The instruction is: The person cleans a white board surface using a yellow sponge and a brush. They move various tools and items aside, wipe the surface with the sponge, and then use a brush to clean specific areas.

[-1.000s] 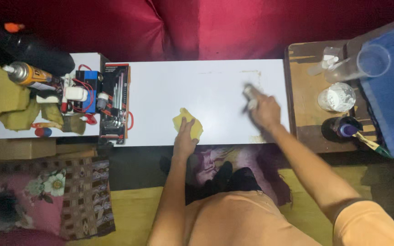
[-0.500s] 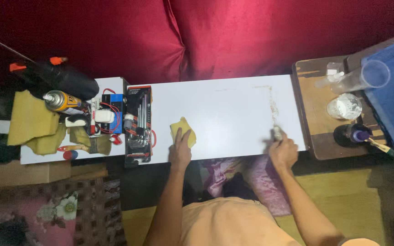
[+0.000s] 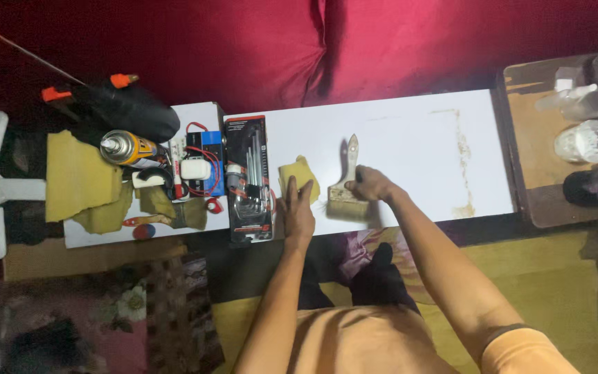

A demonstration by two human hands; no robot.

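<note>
So our left hand (image 3: 299, 211) lies flat and open on the folded yellow sanding cloth (image 3: 297, 177), pinning it to the long white board surface (image 3: 396, 149). Our right hand (image 3: 370, 185) is wrapped around the wide wooden-handled paintbrush (image 3: 347, 188), bristles down near the front edge, right beside the cloth. A black tool case (image 3: 248, 179) sits just left.

Bare forearms, an orange short-sleeved shirt — its sleeve hem dark-edged — and dark trousers below.
</note>
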